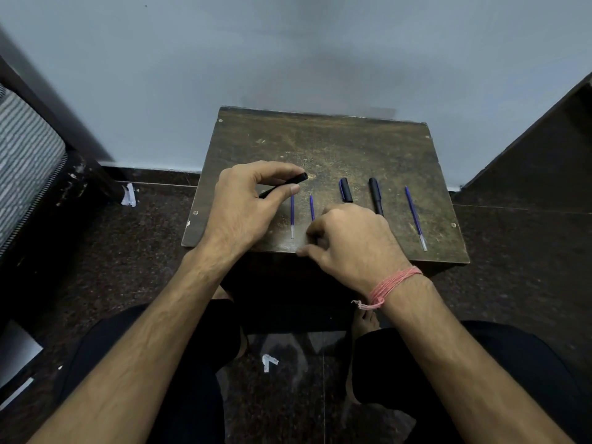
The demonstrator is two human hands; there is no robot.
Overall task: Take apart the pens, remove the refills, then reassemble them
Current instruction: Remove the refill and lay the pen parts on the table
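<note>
On the small worn wooden table (pixel 336 145) lie pen parts. My left hand (pixel 246 206) grips a black pen barrel (pixel 296 180), held slanted just above the tabletop. A blue refill (pixel 292 216) lies beside that hand. My right hand (pixel 352 241) has its fingers curled over the lower end of a second blue refill (pixel 311 206), with the thumb at the table's front edge; the contact itself is hidden. Further right lie a black cap with a blue clip (pixel 346 190), another black barrel (pixel 375 195) and a third blue refill (pixel 415 217).
The table stands against a pale wall. A striped cushion (pixel 25 155) on dark furniture is at the left, and a dark slanted panel (pixel 528 155) at the right. Paper scraps (pixel 129 195) (pixel 269 362) lie on the dark floor. My knees are below the table's front edge.
</note>
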